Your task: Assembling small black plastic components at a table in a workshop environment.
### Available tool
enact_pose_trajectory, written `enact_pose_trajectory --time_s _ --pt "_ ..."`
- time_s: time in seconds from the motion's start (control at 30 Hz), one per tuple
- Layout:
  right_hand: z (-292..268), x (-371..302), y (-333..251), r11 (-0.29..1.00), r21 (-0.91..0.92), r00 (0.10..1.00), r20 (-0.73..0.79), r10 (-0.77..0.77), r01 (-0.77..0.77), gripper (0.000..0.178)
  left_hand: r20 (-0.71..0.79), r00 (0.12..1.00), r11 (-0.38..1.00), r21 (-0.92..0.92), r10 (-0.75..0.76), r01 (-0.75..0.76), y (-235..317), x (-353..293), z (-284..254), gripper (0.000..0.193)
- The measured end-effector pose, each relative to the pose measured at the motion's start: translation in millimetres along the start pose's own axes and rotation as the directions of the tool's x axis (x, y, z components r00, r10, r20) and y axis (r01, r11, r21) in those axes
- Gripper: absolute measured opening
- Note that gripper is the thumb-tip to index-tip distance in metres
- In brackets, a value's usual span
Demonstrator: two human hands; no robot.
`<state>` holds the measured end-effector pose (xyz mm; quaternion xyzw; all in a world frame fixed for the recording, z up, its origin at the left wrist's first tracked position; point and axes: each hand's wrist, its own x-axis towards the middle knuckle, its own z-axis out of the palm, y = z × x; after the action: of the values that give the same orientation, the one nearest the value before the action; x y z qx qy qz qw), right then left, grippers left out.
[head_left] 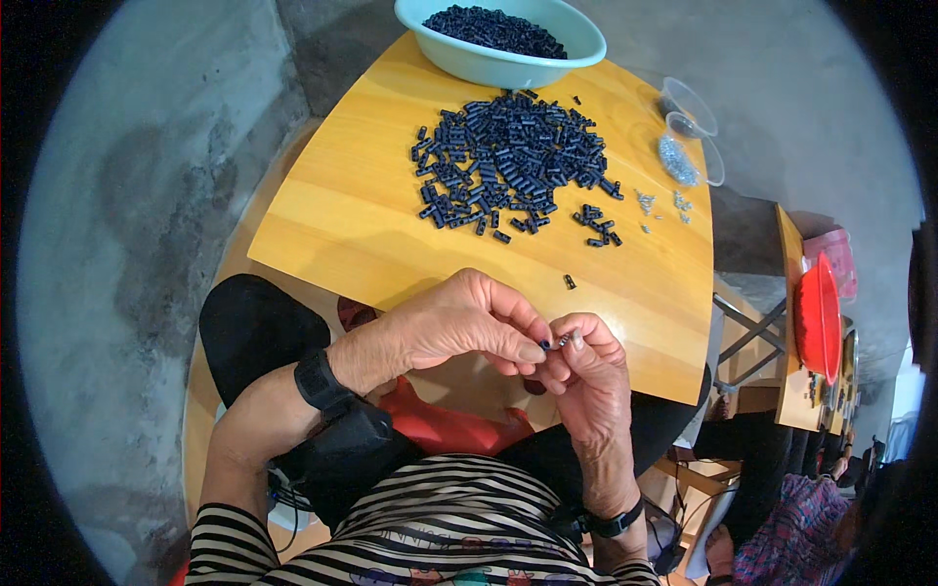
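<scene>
My left hand (467,320) pinches a small dark plastic piece (545,345), mostly hidden by the fingers. Close against it, my right hand (592,379) has thumb and forefinger closed on a tiny metallic part (563,340) that looks like a screw. The fingertips of both hands meet just off the near edge of the wooden table (337,230). Beyond them lies one loose black piece (570,281). Farther back spreads a large heap of small black tubular plastic pieces (518,156), with a little cluster (596,225) at its near right.
A light-blue basin (508,70) of black pieces stands at the far edge. Clear plastic cups (681,161), one with silvery screws, lie at the right beside loose screws (647,201). Below my hands is a red container (445,420). Another table with a red basin (819,317) and a person (796,527) are at right.
</scene>
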<state>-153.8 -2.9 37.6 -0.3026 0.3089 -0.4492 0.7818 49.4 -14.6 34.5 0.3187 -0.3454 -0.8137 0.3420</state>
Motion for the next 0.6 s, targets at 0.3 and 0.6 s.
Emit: enact_pose_trajectory --time_s 0.3,0.6 --pt "-0.4 -3.0 -0.9 0.998 -0.057 0.999 0.006 -0.031 0.032 0.016 -0.044 0.996 0.981 0.184 0.074 -0.065 6.9 -5.2 10.1 0.018" --pt "1.0 -3.0 3.3 0.995 -0.09 0.999 -0.018 -0.051 0.049 0.016 -0.043 0.995 0.978 0.193 0.092 -0.082 4.2 -7.0 7.6 0.018"
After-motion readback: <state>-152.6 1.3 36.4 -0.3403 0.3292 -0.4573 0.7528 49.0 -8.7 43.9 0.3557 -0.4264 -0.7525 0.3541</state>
